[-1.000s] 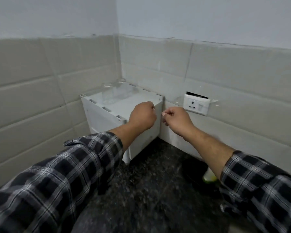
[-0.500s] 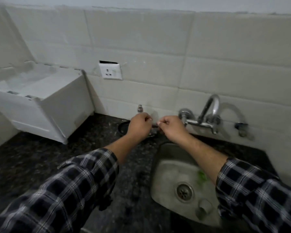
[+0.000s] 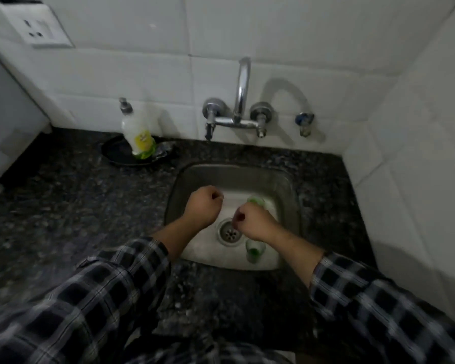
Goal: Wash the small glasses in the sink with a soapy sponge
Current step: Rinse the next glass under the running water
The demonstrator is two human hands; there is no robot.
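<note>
A small steel sink (image 3: 286, 179) is set in a dark speckled counter. Two small glasses with green residue lie in it: one (image 3: 255, 200) at the back just beyond my right hand, another (image 3: 253, 249) at the front right of the drain (image 3: 229, 233). My left hand (image 3: 204, 208) hovers over the sink's left side as a closed fist with nothing visible in it. My right hand (image 3: 252, 222) is also fisted, above the drain, apparently not holding anything. A dark scrubber-like lump (image 3: 165, 150) lies on a black dish beside the soap bottle.
A white dish-soap pump bottle (image 3: 137, 132) stands on a black dish (image 3: 116, 153) left of the sink. A chrome tap (image 3: 241, 101) projects from the tiled wall, with a second small valve (image 3: 304, 122) to its right. A white box (image 3: 8, 122) stands at far left.
The view swung from the white box in the corner rightward and down to the sink. Both fists came down from in front of the wall to over the sink basin.
</note>
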